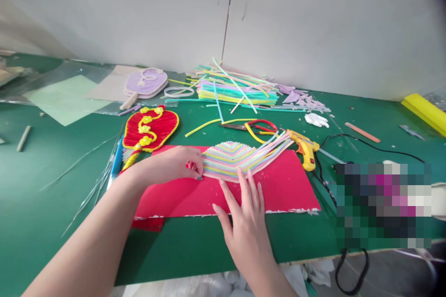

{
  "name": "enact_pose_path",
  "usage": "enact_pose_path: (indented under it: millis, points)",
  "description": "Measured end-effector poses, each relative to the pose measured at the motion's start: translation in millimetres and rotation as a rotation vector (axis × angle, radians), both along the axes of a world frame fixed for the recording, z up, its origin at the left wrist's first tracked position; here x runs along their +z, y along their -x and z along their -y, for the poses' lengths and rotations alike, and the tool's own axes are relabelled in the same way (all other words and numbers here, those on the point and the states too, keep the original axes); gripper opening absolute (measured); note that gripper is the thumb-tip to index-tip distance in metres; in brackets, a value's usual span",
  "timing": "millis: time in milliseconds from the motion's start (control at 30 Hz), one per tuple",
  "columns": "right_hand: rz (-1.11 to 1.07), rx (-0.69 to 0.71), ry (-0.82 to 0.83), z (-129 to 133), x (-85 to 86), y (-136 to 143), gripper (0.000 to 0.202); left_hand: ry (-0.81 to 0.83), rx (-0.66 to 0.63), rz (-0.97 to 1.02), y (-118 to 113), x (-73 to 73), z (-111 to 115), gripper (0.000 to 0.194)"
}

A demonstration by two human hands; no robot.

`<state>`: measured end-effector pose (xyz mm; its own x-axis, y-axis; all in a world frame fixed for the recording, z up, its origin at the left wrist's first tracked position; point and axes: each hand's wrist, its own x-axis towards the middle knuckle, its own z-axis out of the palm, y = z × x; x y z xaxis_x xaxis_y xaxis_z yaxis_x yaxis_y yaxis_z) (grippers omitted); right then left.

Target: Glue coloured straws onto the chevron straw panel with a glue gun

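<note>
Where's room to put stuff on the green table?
Bare table shows in front of the red sheet, between the left arm and right hand, and far left, below the short stick. Behind the sheet it's crowded with scissors and heaped strips.

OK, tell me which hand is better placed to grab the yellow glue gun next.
Probably the right hand: it's spread open and nearer the glue gun, while the left hand curls at the left end of the pastel strips.

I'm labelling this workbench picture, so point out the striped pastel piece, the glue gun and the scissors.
Striped pastel piece (230, 162): head view, middle of its striped face.
Glue gun (308, 152): head view, upper part of its yellow grip.
Scissors (238, 126): head view, dark blade.
</note>
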<state>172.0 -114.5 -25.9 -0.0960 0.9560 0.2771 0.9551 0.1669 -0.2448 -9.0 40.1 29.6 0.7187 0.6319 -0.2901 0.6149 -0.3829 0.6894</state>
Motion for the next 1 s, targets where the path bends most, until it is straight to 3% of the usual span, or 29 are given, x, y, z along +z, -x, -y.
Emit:
enact_pose_path:
  millis: [200,467,767,1000]
  points:
    - [0.008,0.002,-0.006,0,-0.8,-1,0.05,-0.085,0.06,0.151,0,-1.9,2,0.009]
    - [0.009,-0.008,-0.031,1,-1.2,-1,0.048,-0.218,0.185,0.376,-32,-21.8,14,0.011]
    - [0.004,-0.102,-0.037,9,-2.4,-39,0.047,-0.391,0.005,0.334,-43,-40.6,14,0.01]
    - [0.029,-0.072,-0.007,0,-3.0,-70,0.047,-0.379,0.007,0.328,-43,-40.5,12,0.011]
